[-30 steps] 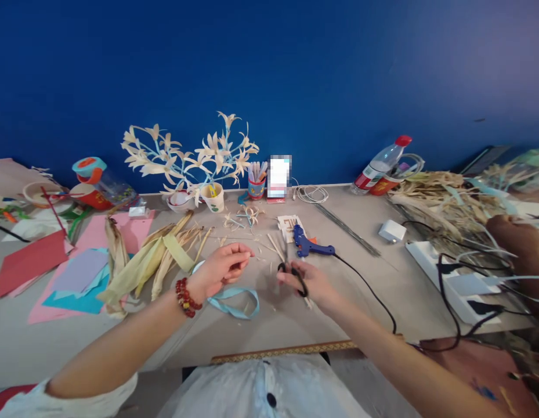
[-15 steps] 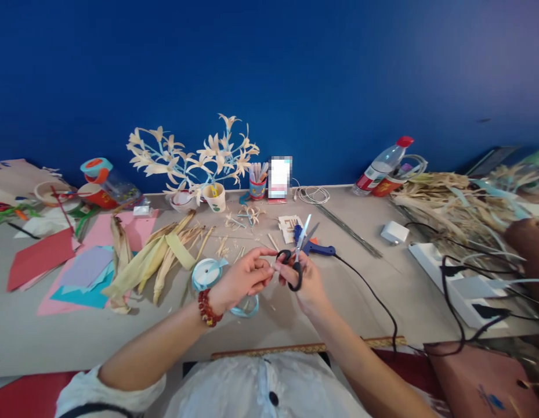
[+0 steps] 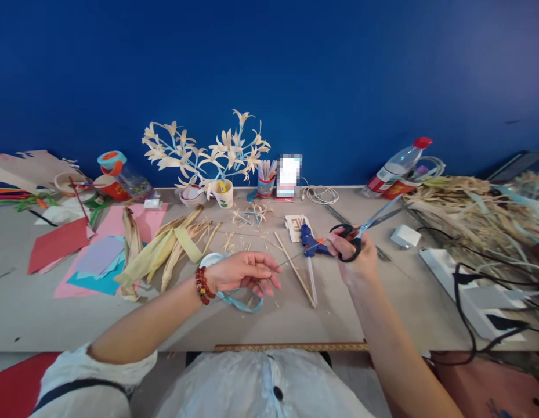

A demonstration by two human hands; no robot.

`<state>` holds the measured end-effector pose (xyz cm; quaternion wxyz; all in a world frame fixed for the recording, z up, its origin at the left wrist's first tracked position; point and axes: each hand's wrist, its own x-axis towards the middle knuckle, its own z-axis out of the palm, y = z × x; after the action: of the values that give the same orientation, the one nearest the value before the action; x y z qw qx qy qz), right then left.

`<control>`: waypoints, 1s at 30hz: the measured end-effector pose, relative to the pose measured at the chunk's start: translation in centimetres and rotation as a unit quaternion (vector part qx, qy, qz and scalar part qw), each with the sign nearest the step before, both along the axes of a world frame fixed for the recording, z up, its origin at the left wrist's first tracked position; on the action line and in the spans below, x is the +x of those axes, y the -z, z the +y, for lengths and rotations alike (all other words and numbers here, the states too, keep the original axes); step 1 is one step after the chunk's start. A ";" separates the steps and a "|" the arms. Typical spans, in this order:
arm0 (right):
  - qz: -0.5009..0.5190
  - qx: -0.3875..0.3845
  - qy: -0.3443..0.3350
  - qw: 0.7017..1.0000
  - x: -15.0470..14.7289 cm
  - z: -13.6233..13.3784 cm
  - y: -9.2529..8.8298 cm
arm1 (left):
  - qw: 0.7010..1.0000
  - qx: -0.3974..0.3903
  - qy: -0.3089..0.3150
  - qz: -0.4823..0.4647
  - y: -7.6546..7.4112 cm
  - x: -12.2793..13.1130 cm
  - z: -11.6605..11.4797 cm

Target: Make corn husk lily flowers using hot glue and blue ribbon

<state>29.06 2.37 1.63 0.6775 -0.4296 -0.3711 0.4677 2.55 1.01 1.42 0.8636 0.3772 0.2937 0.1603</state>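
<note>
My left hand (image 3: 245,274), with a red bead bracelet at the wrist, pinches a thin wire (image 3: 290,259) that runs across to my right hand. My right hand (image 3: 354,252) holds black-handled scissors (image 3: 373,220), blades apart and pointing up to the right, and its fingertips are at the wire's far end. Under my left hand lies a loop of light blue ribbon (image 3: 241,303); the ribbon roll (image 3: 210,260) is partly hidden behind the wrist. Between my hands, a thin stick (image 3: 295,270) and a blue glue gun (image 3: 310,239) rest on the table.
White husk flowers stand in a paper cup (image 3: 223,194) at the back. Corn husks (image 3: 154,261) and coloured paper (image 3: 55,247) lie at left. At right are a bottle (image 3: 393,168), a white power strip (image 3: 469,296) with cables and a dried husk pile (image 3: 473,215).
My hands have moved apart, the right one going right with the scissors. The wire now shows stretched between them, and the stick and glue gun are in fuller view. The camera view has shifted slightly left.
</note>
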 end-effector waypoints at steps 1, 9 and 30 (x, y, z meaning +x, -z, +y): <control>0.004 0.002 0.009 1.000 0.4 0.1 -0.1 | 1.000 -0.005 0.002 0.002 0.1 -0.2 -0.1; -0.010 -0.005 0.018 1.000 1.2 0.5 -0.4 | 1.000 -0.024 -0.007 -0.008 0.5 -1.3 -0.6; -0.063 0.001 -0.041 0.997 -0.9 0.4 0.1 | 1.000 -0.010 -0.013 0.022 -0.9 4.2 1.4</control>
<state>28.19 2.74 1.57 0.6333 -0.4419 -0.4313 0.4665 6.73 2.37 2.27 0.8585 0.3684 0.3190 0.1598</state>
